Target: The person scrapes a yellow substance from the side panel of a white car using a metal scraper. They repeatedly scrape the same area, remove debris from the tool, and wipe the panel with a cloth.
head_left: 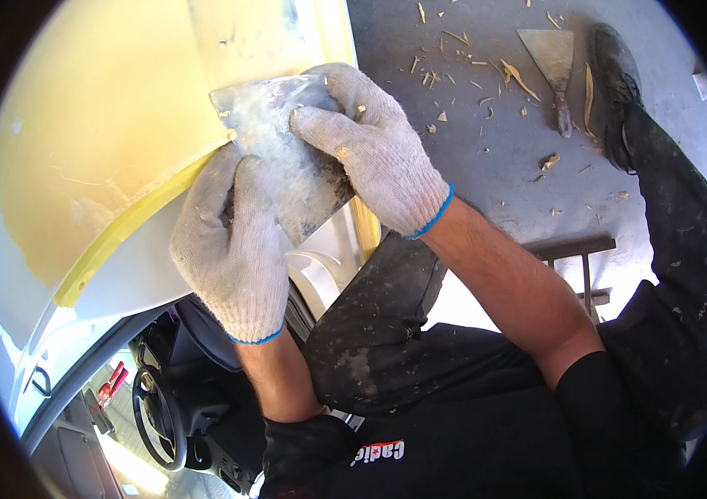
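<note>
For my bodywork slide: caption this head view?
Both gloved hands, left hand and right hand, press a wide metal spreader against a yellow-coated car panel.

Single head-worn fisheye, steeply downward, close above both gloved hands [303,200]

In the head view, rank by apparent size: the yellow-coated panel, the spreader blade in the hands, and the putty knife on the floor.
1. Yellow-coated panel, largest.
2. Spreader blade, partly covered by both gloves.
3. Putty knife, smallest, though it lies farther from the camera, so its true size is unsure.

A putty knife [555,71] lies among shavings [461,62] on the grey floor [495,166].
</note>
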Demonstrator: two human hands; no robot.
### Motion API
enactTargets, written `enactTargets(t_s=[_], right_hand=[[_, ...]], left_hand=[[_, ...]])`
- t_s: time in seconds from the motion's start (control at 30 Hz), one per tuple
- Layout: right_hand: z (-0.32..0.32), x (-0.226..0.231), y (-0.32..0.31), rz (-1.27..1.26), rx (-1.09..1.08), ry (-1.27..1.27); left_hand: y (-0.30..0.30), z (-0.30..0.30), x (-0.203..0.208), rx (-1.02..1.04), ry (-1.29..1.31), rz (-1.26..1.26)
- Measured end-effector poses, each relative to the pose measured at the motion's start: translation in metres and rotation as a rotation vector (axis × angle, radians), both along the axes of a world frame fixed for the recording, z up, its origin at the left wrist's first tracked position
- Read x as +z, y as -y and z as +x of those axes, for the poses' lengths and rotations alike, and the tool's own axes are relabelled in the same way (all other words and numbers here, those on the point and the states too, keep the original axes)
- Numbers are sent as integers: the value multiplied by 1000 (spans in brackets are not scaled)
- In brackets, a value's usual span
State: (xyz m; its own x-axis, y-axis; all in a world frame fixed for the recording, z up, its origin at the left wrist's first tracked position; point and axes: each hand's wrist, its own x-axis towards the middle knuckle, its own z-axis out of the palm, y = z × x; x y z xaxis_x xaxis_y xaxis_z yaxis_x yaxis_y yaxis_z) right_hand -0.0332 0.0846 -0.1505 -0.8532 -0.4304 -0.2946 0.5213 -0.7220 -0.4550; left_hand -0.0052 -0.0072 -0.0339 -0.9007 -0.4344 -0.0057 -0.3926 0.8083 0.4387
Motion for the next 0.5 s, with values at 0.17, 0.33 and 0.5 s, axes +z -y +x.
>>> enactTargets(t_s=[0.17,0.33,0.5], right_hand=[[2,0,2,-109,34,7],[6,-12,3,-329,3,164],[-10,-51,-23,-168,-120,271]], left_hand=[[1,1,0,16,-75,47],[-3,1,8,59,-38,45],[-10,-2,15,-91,-140,190]])
